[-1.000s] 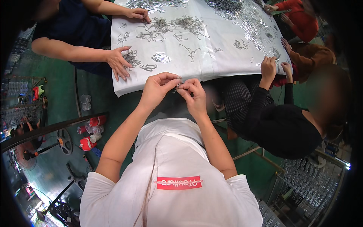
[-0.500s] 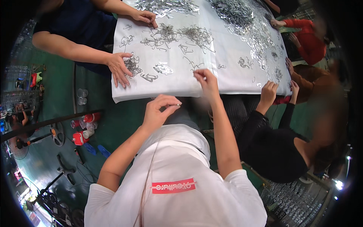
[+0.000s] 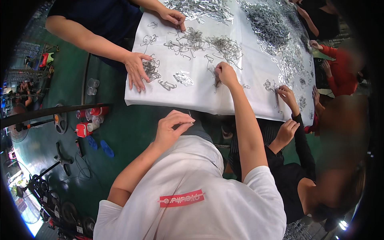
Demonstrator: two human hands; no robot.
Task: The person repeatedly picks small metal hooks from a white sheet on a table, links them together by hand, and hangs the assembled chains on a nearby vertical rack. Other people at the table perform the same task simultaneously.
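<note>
Two bare hands of the wearer on my feed, one near the lap, one over the table. Left hand (image 3: 170, 130) is short of the table edge, thumb and index pinched on a small metal piece (image 3: 192, 122). Fingertips cover most of it, so I can't make out its shape. Right hand (image 3: 227, 75) is out over the white cloth (image 3: 188, 98), fingers curled narrow, tips down at a small cluster of wire hooks (image 3: 217, 82). From my angle I can't tell if a hook is between those fingers.

Farther up the cloth I've got two looser heaps of the same kind: left heap (image 3: 193, 39) and right heap (image 3: 226, 48). Flat silver pieces (image 3: 183, 78) sit left of the right hand, a few hooks (image 3: 167, 85) just beside them. Much bigger metal pile (image 3: 266, 29) toward the far right.

Co-worker at left: one spread hand (image 3: 137, 72) at a dark hook bunch (image 3: 152, 71), other hand (image 3: 173, 17) by the left heap. Co-worker at right, black sleeves: one hand (image 3: 288, 97) reaching near some hooks (image 3: 269, 85), other hand (image 3: 287, 132) closer in. Floor left: red container (image 3: 83, 129), blue slippers (image 3: 107, 148).
</note>
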